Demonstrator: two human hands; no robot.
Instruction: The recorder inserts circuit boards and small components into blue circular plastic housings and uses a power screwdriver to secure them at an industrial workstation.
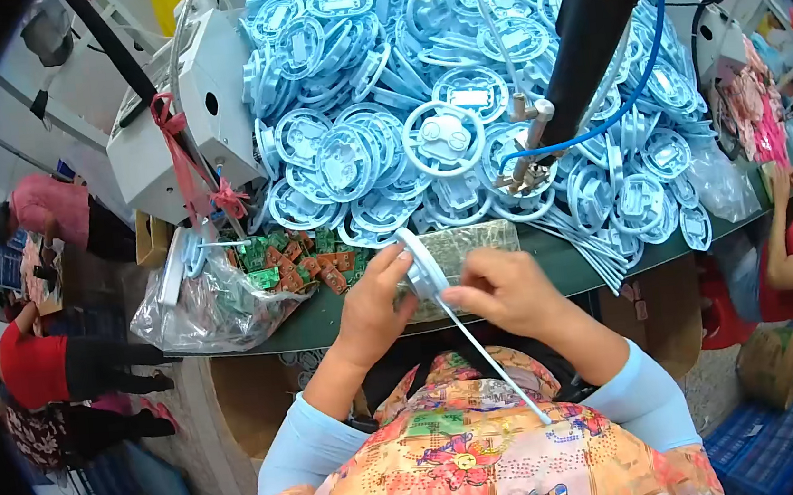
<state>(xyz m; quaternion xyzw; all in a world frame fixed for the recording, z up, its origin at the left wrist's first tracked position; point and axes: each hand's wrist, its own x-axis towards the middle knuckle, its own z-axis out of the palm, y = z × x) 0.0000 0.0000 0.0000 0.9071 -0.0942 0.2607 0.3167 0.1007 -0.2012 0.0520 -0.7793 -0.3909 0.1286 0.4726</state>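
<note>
My left hand (371,309) grips a light-blue round plastic part (425,269), turned nearly edge-on in front of my chest. From its lower edge a thin pale rod (493,362) slants down to my lap. My right hand (511,292) is close beside the part with its fingers curled. Its thumb tip meets the part near the top of the rod; whatever lies inside those fingers is hidden. Under and behind both hands, a pad wrapped in clear plastic (486,239) lies at the table's front edge.
A high heap of similar light-blue parts (350,161) covers the far table. Loose rods (580,247) lie right; green and brown circuit boards (307,264) and a clear bag (221,312) lie left. A black tool (590,28) with a blue hose hangs overhead. People work at both sides.
</note>
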